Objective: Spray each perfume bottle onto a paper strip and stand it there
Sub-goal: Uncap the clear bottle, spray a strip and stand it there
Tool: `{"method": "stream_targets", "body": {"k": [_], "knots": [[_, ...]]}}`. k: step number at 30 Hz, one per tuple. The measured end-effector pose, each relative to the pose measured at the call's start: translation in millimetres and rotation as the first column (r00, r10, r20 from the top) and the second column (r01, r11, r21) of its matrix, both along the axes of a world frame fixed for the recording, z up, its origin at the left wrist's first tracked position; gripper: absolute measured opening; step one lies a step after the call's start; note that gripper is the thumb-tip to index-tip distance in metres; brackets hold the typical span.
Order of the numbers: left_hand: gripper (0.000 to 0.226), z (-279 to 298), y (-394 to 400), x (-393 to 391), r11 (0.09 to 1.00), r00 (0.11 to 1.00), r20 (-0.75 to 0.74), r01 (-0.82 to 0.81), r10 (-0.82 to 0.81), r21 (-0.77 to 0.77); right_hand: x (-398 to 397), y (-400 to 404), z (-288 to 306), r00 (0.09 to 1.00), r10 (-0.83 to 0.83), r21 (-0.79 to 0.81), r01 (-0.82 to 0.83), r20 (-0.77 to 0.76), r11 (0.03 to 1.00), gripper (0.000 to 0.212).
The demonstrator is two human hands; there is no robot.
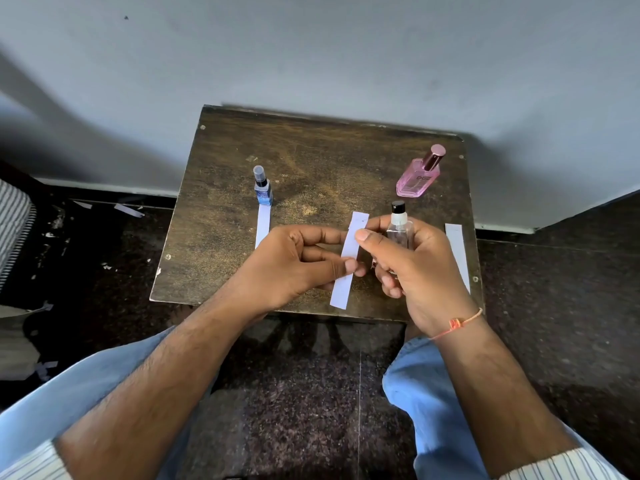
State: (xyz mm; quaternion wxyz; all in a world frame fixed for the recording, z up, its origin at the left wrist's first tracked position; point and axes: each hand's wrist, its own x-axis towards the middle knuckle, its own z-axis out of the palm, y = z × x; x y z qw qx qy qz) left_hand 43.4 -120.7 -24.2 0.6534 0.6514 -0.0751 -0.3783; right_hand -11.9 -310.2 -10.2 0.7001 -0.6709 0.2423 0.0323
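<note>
My right hand [420,271] grips a clear perfume bottle [400,227] with a black cap, held upright above the small wooden table [242,237]. My left hand [294,263] pinches a white paper strip [349,258] at its middle, right beside the bottle; my right thumb touches the strip too. A blue bottle [262,188] stands on the far end of another strip [263,225] at the left. A pink bottle [418,174] with a rose cap stands at the back right, off any strip. A third strip [457,254] lies along the right edge.
The table stands against a grey wall [311,57]. Dark speckled floor [294,393] surrounds it, with paper scraps [128,209] at the left. My knees in blue trousers [426,393] are under the table's near edge.
</note>
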Motion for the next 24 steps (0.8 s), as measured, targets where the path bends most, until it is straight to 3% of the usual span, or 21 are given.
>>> {"method": "stream_targets", "body": {"k": [2,6,11,14,17,20,24], "knots": [[0.029,-1,0,0,1.0,1.0,-0.017,-0.012,0.012,-0.003,1,-1,3,1.0,0.007,0.098,-0.005,-0.023,0.995,0.018],[0.022,-2,3,2,0.999,0.999,-0.013,-0.035,0.035,0.004,3,-6,9,0.994,0.049,0.351,-0.01,-0.103,0.936,0.069],[0.021,-6,4,1,0.999,1.0,-0.001,-0.031,0.031,0.024,4,-5,11,0.995,0.036,0.389,0.002,-0.089,0.921,0.065],[0.018,-6,4,2,0.999,1.0,0.01,-0.027,0.027,0.022,3,-1,11,0.998,-0.003,0.259,0.019,-0.063,0.966,0.059],[0.016,-6,4,1,0.999,0.999,-0.001,-0.034,0.034,0.0,3,2,8,0.999,-0.043,-0.013,0.043,0.029,0.999,0.056],[0.016,-6,3,1,0.999,0.999,0.008,-0.036,0.036,-0.005,-1,3,5,0.988,-0.001,-0.28,0.045,0.157,0.959,0.049],[0.015,-5,2,1,0.999,0.999,0.013,-0.036,0.036,0.002,-4,3,0,0.97,0.04,-0.525,0.094,0.239,0.846,0.05]]}}
